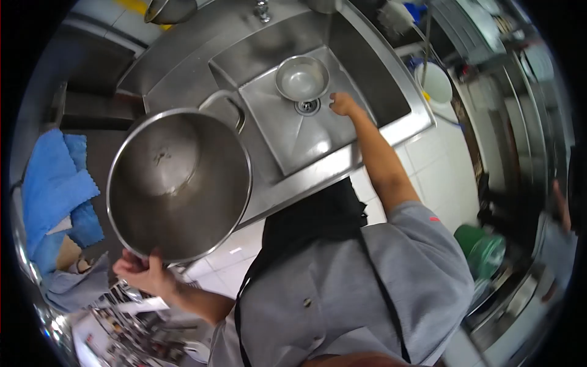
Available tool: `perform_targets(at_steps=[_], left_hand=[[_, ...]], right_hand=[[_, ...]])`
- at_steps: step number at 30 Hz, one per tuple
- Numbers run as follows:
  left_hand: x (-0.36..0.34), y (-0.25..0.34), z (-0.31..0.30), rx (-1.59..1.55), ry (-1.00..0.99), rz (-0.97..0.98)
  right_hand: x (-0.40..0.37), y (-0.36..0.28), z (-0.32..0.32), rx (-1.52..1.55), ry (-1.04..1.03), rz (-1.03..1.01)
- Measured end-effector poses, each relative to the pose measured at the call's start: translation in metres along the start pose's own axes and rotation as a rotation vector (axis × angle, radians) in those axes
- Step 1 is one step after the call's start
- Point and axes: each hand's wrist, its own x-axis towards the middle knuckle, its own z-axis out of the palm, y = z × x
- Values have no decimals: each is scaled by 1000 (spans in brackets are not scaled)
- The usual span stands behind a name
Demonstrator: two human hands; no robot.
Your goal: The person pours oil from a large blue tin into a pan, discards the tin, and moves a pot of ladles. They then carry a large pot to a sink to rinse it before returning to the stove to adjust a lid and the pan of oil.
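White floor tiles surround the steel sink that I watch from afar, with blue cloths at far left. My left hand grips the near rim of a big pot, which stands out beyond the fingers, left of the basin. My right hand is loosely curled over the basin, just beside a bowl; I can't tell whether it holds anything. Round and deep, the pot tilts its mouth toward me, dull grey inside with dark specks on its base. The shallow, shiny bowl sits by the drain.
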Motion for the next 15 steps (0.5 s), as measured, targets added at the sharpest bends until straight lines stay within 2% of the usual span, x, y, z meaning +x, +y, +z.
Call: perform_targets(at_steps=[1, 3, 4, 6, 7, 9, 11, 12, 13, 15], left_hand=[[-7, 7, 4, 7, 28, -23], [-30, 26, -1, 120, 112, -63], [-43, 36, -1, 209, 171, -71], [-70, 62, -4, 318, 239, -114], [-81, 77, 7, 334, 324, -148], [-99, 101, 22, 410, 472, -219], [-117, 112, 25, 513, 573, -240], [-127, 118, 25, 554, 612, -268], [-132, 125, 37, 593, 647, -278], [-146, 131, 32, 660, 697, -306]], right_hand=[[26, 5, -1, -28, -28, -44], [59, 3, 16, 373, -166, 269], [78, 2, 22, 343, -209, 219], [103, 10, 46, 834, -137, 402], [124, 17, 62, 942, -106, 456], [177, 44, 104, 851, 2, 540], [227, 83, 159, 634, 137, 576], [208, 75, 134, 628, 199, 621], [194, 61, 104, 616, 178, 612], [168, 23, 38, 663, 65, 466]])
